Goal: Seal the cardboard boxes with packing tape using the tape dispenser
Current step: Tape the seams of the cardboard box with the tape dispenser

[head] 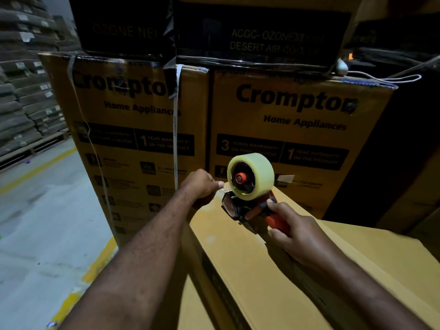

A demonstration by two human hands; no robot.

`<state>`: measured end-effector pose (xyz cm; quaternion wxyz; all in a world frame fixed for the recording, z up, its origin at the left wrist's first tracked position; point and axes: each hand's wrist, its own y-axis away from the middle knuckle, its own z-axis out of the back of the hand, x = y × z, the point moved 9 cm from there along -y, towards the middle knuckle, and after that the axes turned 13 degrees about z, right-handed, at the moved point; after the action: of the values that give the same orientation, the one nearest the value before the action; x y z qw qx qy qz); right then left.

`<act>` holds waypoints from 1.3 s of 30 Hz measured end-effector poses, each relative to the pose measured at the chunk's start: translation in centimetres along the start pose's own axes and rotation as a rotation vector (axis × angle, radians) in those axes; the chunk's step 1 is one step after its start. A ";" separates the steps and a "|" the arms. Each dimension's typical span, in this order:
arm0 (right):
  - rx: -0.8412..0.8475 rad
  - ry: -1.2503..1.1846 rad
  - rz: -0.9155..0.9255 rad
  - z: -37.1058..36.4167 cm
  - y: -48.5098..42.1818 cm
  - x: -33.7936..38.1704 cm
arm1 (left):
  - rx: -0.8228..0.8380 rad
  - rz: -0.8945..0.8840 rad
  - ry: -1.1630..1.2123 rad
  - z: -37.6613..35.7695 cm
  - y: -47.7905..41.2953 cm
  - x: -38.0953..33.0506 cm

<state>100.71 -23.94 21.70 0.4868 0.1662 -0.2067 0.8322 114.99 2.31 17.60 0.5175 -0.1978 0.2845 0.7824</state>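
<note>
A brown cardboard box [238, 253] lies in front of me, its top face running away toward the stacked boxes. My right hand [297, 234] grips the red handle of a tape dispenser [247, 208], which carries a pale clear tape roll [250, 176] and rests near the box's far end. My left hand [202, 184] is closed at the box's far corner, thumb and fingers pinching the loose tape end just left of the dispenser's mouth.
Two tall Crompton boxes [142, 129] [297, 129] stand right behind, with black-printed boxes [262, 34] stacked on top. A white strap [176, 120] hangs down between them. Grey floor with yellow lines [42, 210] lies left; sacks on pallets [26, 91] beyond.
</note>
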 end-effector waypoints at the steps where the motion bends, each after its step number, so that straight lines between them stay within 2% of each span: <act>1: -0.004 0.001 -0.005 0.1 0.8 -0.2 | -0.016 0.001 -0.009 -0.1 -0.1 0.1; 10: 0.024 0.053 -0.010 2.1 7.9 -0.8 | -0.119 0.006 -0.075 -0.2 1.3 -0.1; 16: 0.062 0.031 -0.061 4.1 13.2 -1.0 | -0.124 -0.059 -0.108 -0.3 2.8 -0.9; 24: -0.101 -0.050 -0.130 5.5 18.2 -0.3 | -0.220 -0.146 -0.280 -1.2 5.1 -2.9; 30: -0.227 -0.121 -0.130 5.8 18.9 0.3 | -0.167 -0.117 -0.406 -1.8 7.0 -2.9; 35: -0.204 -0.078 -0.091 6.2 19.1 -0.2 | -0.170 -0.084 -0.428 -2.1 10.9 -1.4; 37: -0.183 -0.053 -0.069 6.5 18.8 -0.5 | -0.195 -0.006 -0.383 -2.4 13.3 0.2; 39: -0.169 -0.008 -0.028 6.5 18.5 -0.5 | -0.219 0.068 -0.232 -3.1 17.0 1.7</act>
<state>85.20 -35.71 23.74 0.5100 0.1310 -0.2758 0.8042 98.72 -3.63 18.25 0.4954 -0.1515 0.1422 0.8434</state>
